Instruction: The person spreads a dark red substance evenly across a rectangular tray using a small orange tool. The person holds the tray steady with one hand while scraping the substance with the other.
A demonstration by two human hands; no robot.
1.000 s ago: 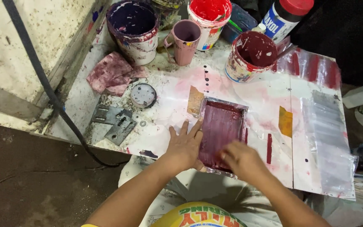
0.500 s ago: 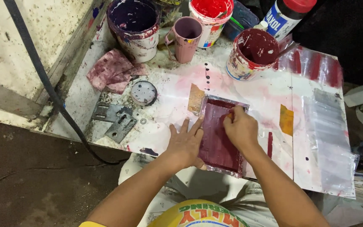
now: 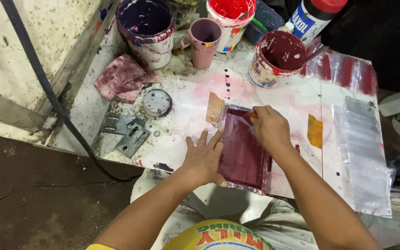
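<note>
Head view: right hand (image 3: pixel 270 128) has travelled from the near end of the frame (image 3: pixel 244 150) to its far end over the last second, dragging something across the maroon mesh. Fingers are curled tight and pinch a small item with an orange tip; what it is, cannot tell. That reads as one full stroke just about finished, ink pushed the length of the screen.

Left hand (image 3: pixel 203 157) hasn't shifted: flat, fingers spread, palm on the table (image 3: pixel 297 99), fingertips against the frame's left edge, steadying it.

The frame lies flat at the table's near edge, between both hands.

Beyond it: maroon paint can (image 3: pixel 276 58), red can (image 3: pixel 230 21), pink mug (image 3: pixel 204 41), stained rag (image 3: pixel 121 78).
</note>
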